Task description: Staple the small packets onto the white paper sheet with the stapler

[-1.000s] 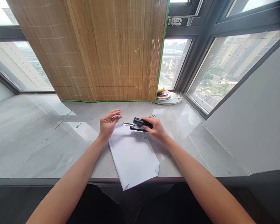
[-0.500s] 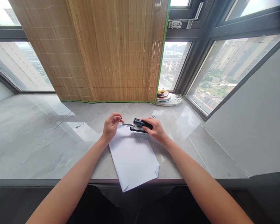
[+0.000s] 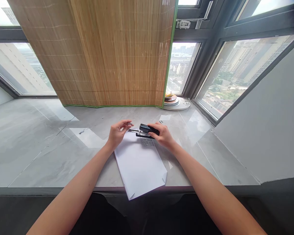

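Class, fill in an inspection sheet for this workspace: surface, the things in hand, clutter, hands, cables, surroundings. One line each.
Surface: grey marble-look ledge, glossy, with window reflections.
Things in hand: black stapler opened, its metal rail sticking out to the left, resting at the far edge of a white paper sheet that overhangs the ledge's near edge.
Clutter: stack of plates by the window.
Hands: right hand on the stapler; left hand with fingertips at the rail's end.
Cables: nothing seen.
Surroundings: bamboo blind, dark-framed windows with city view.
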{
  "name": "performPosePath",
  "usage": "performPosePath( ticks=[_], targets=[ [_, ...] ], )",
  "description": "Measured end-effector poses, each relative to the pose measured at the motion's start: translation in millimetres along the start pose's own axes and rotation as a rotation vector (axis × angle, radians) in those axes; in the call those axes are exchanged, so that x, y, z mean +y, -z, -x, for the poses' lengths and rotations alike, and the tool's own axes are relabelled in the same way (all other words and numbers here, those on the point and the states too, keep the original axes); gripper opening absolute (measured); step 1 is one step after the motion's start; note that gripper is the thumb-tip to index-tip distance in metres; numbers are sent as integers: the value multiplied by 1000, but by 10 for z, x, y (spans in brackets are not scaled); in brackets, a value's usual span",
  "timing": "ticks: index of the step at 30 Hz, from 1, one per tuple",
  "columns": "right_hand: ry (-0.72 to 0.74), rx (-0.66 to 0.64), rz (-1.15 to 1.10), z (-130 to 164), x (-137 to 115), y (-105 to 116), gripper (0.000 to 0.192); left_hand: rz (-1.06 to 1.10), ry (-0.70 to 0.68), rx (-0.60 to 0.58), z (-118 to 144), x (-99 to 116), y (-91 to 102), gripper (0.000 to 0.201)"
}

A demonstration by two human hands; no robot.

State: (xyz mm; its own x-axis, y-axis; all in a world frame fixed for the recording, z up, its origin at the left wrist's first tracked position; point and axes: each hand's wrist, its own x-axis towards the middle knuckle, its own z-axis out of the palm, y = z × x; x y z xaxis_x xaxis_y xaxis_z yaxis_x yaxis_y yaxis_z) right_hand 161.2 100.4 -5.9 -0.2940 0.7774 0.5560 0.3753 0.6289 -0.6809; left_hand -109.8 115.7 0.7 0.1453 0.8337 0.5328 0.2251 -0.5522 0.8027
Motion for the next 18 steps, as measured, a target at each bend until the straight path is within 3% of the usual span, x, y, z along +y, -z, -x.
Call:
performPosePath(
  ticks=[3, 9, 18],
  targets=[
    [0, -12, 14, -4, -2, 3, 33, -55, 1, -16, -3, -25, 5, 28],
    [7, -13, 19, -10, -19, 2, 29, -162, 8, -202, 1, -70, -45, 29],
    [-11, -27, 42, -5, -2, 3, 29, -294, -34, -255, 3, -96, -73, 31]
  ],
)
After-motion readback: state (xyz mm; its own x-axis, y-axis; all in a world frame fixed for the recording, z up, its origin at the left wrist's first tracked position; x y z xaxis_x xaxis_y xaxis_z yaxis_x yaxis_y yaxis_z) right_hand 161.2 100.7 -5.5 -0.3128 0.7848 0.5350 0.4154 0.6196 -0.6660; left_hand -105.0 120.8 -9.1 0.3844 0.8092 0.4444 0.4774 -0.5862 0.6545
